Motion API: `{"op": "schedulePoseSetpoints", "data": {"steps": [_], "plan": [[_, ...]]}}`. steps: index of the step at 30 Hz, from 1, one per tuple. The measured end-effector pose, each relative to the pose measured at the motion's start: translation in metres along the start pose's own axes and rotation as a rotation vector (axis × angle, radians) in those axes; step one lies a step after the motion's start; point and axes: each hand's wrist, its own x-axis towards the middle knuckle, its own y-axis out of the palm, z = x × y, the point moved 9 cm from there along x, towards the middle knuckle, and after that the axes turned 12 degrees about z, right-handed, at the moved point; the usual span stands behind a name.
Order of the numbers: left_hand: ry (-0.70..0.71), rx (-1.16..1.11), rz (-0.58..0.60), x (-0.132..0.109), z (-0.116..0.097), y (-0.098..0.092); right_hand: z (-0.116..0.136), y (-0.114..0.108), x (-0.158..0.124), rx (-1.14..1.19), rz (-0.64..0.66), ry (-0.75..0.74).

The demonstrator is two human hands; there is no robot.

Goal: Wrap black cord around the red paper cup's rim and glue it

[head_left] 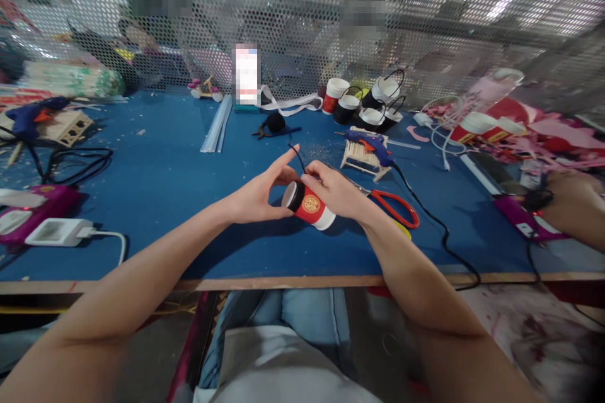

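Over the blue table, a small red cup point(312, 203) with a gold emblem, a black band and white ends lies tilted on its side between my hands. My left hand point(259, 195) is at its black-banded end, thumb against the edge and index finger raised. A thin black cord point(297, 156) runs from that fingertip toward my right fingers. My right hand point(338, 189) grips the cup from the upper right, fingers closed around its side. Just right of this hand lie red-handled scissors point(394, 208), partly hidden behind the wrist.
Behind are a blue glue gun point(368, 141) on a wooden-stick rack, pliers point(278, 132), glue sticks point(218, 124), a lit phone point(246, 75) and several handled cups point(371, 116). A purple power strip point(35, 211) stands left. Another person's hand point(574, 201) is at far right. Cables cross both sides.
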Motion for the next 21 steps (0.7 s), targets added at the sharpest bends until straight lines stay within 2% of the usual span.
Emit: {"op": "schedulePoseSetpoints", "data": {"steps": [6, 11, 14, 21], "plan": [[-0.038, -0.076, 0.018, -0.001, 0.009, -0.003, 0.003, 0.000, -0.002, -0.062, -0.046, -0.019], [-0.200, -0.181, -0.085, -0.005, 0.023, -0.010, 0.008, 0.001, -0.005, -0.167, -0.109, -0.035], [-0.269, -0.270, -0.082, -0.007, 0.028, -0.007, 0.011, 0.003, -0.007, -0.203, -0.130, -0.053], [-0.305, -0.343, -0.100, -0.010, 0.035, -0.007, 0.013, 0.004, -0.009, -0.241, -0.132, -0.036]]}}
